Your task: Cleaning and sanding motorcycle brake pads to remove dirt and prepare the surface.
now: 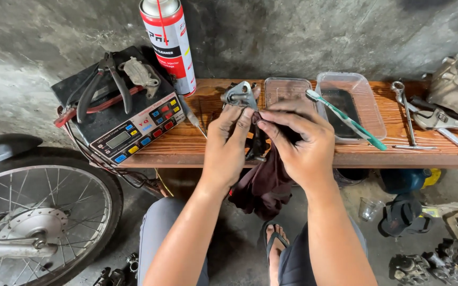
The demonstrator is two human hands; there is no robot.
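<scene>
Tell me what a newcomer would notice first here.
Both hands, left hand and right hand, meet at centre over the wooden bench, holding a grey metal part and a dark rag. A red-and-white spray can stands behind; a spoked wheel fills the lower left.

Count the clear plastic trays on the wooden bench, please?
2. One clear tray lies behind the hands; the other tray, right of it, has the toothbrush across it. The hands may hide more.
</scene>
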